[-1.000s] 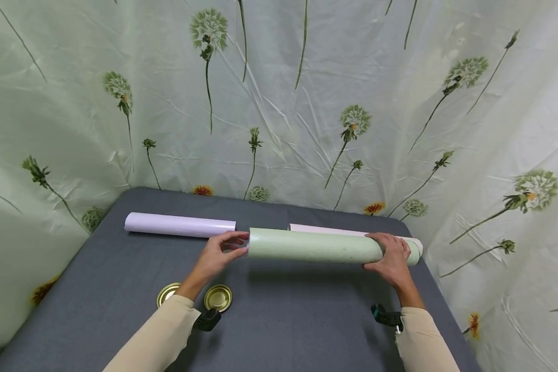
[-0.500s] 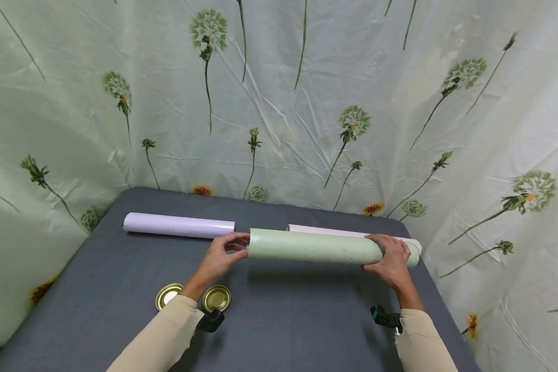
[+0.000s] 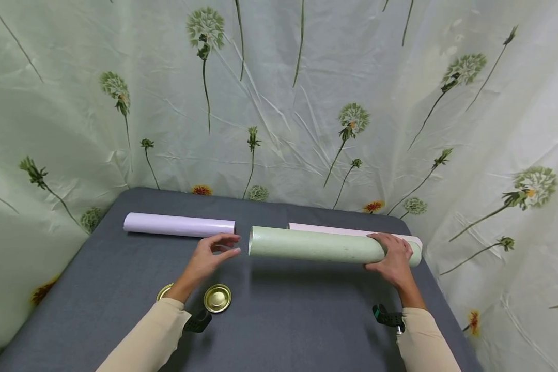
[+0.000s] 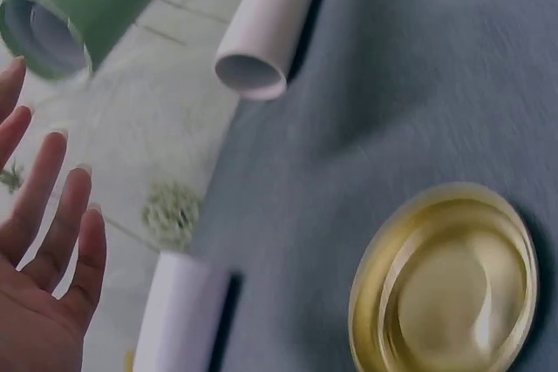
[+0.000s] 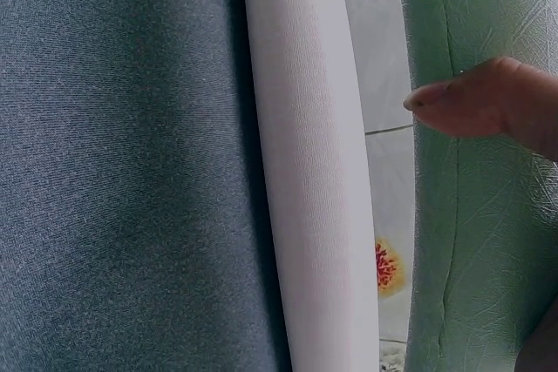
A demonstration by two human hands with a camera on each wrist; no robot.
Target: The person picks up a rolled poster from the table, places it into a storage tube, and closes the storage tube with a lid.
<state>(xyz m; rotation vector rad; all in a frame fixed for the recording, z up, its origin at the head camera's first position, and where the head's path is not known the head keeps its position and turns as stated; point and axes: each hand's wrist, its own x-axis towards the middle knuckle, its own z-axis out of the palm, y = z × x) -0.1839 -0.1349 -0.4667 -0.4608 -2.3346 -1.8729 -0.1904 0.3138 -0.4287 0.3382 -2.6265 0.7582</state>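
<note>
1. With the right hand [image 3: 390,258], grips a long pale green glossy tube [image 3: 313,245]: fingers over the top, thumb against the near side, spread only to the tube's girth.
2. Location of tube: inside this grip, roughly level, long part out to the left, short stub to the right. Shadow below on the grey cloth-covered table [image 3: 307,330]; judged to be held up off the cloth.
3. Hold set near the right end, probably to leave the hollow left end accessible. Off-centre, so firm clasp presumably needed against droop.
4. With the left hand [image 3: 211,253], holds nothing: fingers apart and relaxed, just left of the hollow end, no contact. Placed there perhaps for ready support.
5. Behind the grip: smooth pale pink roll [image 3: 327,227], partly hidden by the tube. Contact between the two at the right: cannot tell.
6. Well left of the grip, beyond the left hand: glossy lilac roll [image 3: 179,225], likely set back to leave working room.
7. Left of and nearer the body than the grip: two round gold-coloured metal lids [image 3: 217,298], one partly covered by the left forearm. Perhaps laid flat for easy reach.
</note>
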